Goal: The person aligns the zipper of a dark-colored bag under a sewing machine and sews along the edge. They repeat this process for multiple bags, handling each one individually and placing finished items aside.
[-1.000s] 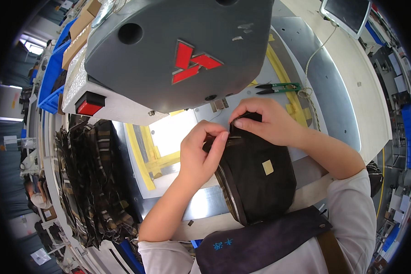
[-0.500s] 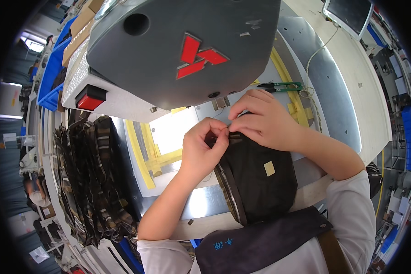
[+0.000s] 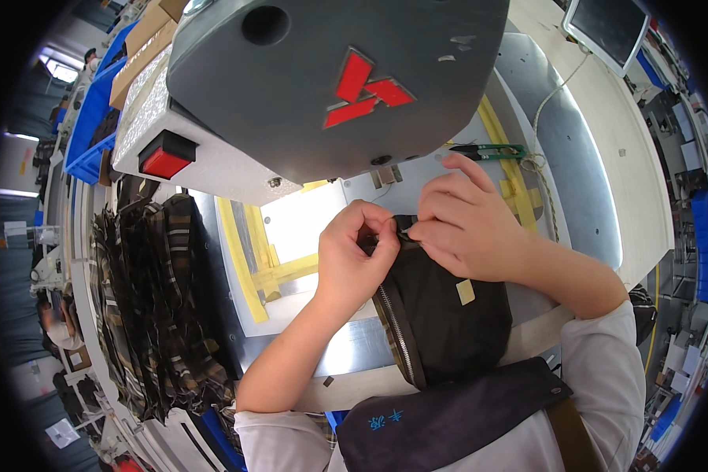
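Metal work surface (image 3: 584,185) spreads beyond our left hand (image 3: 354,250) and right hand (image 3: 472,224), whose fingertips pinch the top edge of the dark zippered pouch (image 3: 452,334), its body on our side of them; we judge it light, soft, pliable, best held by that edge.

A black zippered pouch (image 3: 456,338) at the centre is edged by a silver zipper (image 3: 400,334) and marked with a cream patch (image 3: 466,292). At the left, plaid fabric pieces (image 3: 153,315) are patterned in black, brown and off-white. The dark grey machine head (image 3: 291,94) at the top is decorated with a red emblem (image 3: 355,75). White plates are crossed by yellow tape (image 3: 291,270); green is shown by the thread snips (image 3: 502,146).
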Action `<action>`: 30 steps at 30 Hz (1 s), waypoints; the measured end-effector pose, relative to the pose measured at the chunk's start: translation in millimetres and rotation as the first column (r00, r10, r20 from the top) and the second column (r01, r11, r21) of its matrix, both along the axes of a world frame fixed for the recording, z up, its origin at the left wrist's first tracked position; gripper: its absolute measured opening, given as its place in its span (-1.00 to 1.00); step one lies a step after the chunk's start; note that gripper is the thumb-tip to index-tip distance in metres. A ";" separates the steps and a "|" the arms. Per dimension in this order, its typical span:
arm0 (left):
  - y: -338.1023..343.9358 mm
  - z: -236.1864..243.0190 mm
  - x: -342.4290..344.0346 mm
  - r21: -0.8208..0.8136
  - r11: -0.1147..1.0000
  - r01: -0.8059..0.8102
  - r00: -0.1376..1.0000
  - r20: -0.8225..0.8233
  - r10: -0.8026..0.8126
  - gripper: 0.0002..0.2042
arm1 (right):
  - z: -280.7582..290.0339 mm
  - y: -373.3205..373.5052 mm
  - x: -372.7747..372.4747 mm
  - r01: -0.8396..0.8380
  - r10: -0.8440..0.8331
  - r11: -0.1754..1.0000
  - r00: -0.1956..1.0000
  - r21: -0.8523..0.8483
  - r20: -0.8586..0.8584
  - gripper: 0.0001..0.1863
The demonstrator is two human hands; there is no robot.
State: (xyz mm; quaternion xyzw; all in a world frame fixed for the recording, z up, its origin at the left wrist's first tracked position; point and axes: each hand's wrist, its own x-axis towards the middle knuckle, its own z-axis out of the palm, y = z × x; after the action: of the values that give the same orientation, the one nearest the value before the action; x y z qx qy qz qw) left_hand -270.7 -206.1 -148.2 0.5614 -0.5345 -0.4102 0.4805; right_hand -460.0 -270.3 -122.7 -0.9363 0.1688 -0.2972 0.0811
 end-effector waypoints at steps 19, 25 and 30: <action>-1.5 -1.1 7.5 0.064 0.990 0.124 0.992 -0.045 -0.122 -0.88 | -14.1 -2.2 0.5 0.104 -0.087 0.971 0.992 -0.213 0.086 -0.87; -6.4 -2.8 -0.7 -0.312 0.935 0.169 0.926 0.375 -0.043 -0.81 | -19.6 2.6 7.0 0.144 -0.124 0.975 0.985 -0.171 0.122 -0.84; -5.8 -3.7 -3.1 -0.447 0.876 0.180 0.882 0.468 0.057 -0.73 | -16.8 0.6 5.8 0.154 -0.135 0.984 0.972 -0.092 0.190 -0.79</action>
State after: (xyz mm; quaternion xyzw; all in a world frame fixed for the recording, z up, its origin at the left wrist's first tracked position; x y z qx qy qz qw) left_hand -273.8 -211.8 -151.9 0.4892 -0.7368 -0.1334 0.4473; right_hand -454.2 -269.7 -139.5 -0.8932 0.2125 -0.3956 0.0245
